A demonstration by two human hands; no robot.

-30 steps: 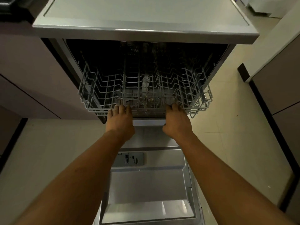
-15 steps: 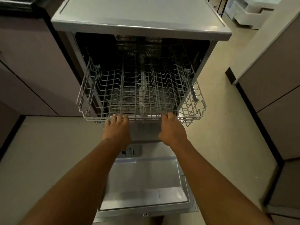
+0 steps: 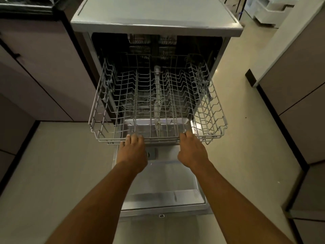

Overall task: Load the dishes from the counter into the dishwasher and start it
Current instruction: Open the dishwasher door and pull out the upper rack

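Rack (image 3: 208, 110) runs lengthwise down-frame toward the person; left hand (image 3: 132, 151) and right hand (image 3: 192, 150) each grip its near rail.

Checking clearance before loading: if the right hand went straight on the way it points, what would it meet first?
The rack's front rim, which the right hand grips; past it, probably the wire tines.

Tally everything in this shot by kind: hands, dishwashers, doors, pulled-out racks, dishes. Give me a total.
Hands: 2, the left hand and the right hand, both gripping the rack's front rim
Dishwasher: 1
Door, folded down open: 1
Wire rack, pulled out: 1
Dishes in view: 0
Total: 5
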